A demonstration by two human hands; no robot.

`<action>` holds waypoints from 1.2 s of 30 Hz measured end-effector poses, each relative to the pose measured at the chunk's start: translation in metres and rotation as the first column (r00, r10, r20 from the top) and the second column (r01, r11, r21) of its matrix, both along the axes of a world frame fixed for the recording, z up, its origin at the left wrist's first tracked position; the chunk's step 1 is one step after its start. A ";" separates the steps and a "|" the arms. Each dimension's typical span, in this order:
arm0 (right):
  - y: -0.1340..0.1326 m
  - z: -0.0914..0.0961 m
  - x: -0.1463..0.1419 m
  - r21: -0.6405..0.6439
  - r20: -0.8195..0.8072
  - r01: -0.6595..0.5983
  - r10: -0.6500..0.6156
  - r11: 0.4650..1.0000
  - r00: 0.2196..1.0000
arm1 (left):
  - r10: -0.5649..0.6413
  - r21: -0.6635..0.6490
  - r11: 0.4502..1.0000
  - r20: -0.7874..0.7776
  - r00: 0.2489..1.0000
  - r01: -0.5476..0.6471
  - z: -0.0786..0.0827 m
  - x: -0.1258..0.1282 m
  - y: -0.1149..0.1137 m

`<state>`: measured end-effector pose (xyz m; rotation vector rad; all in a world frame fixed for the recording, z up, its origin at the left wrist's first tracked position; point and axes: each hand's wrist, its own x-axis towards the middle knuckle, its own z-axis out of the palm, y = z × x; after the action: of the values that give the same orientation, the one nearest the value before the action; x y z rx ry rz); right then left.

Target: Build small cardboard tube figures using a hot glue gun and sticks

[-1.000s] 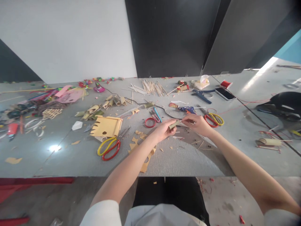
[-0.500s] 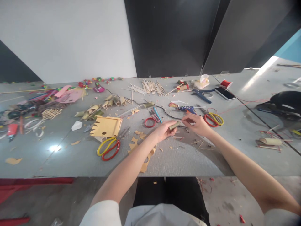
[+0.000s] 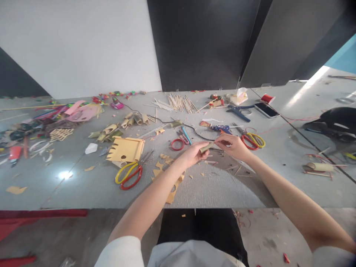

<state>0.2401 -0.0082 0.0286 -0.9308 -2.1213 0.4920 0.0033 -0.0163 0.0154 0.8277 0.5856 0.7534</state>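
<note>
My left hand (image 3: 191, 154) is closed round a short tan rolled tube (image 3: 207, 147) held just above the grey table (image 3: 83, 185). My right hand (image 3: 233, 145) meets the tube's right end with its fingers pinched; what they pinch is too small to make out. Both hands hover near the table's middle, a little in front of a red ring (image 3: 177, 144) and a blue and orange glue gun (image 3: 221, 129).
Red and yellow scissors (image 3: 128, 173) and a yellow card piece with a jagged edge (image 3: 125, 149) lie to the left. Another pair of scissors (image 3: 253, 141), blue pliers (image 3: 239, 111) and a phone (image 3: 266, 109) lie to the right. Thin sticks (image 3: 180, 102) are piled at the back. Card scraps (image 3: 164, 170) are strewn below my left arm.
Almost nothing differs. My right hand has shifted very slightly at the tube's end; the left hand keeps its hold.
</note>
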 end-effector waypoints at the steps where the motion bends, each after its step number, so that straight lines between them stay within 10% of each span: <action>1: 0.000 0.000 -0.001 -0.003 -0.004 -0.001 0.001 1.000 1.000 | -0.003 0.001 1.000 0.000 1.000 0.003 0.000 0.000 0.000; 31: -0.005 -0.015 -0.012 -0.026 0.080 -0.077 0.079 0.997 0.994 | 0.036 0.067 0.997 -0.048 0.998 -0.033 -0.006 0.005 0.001; 36: -0.002 -0.011 -0.011 -0.040 -0.004 0.088 -0.088 0.995 0.996 | 0.298 0.304 0.911 -0.019 0.954 -0.279 -0.002 0.004 -0.004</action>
<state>0.2291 -0.0104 0.0174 -1.0394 -2.0626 0.4932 0.0075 -0.0200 0.0136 1.0608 0.6713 1.1090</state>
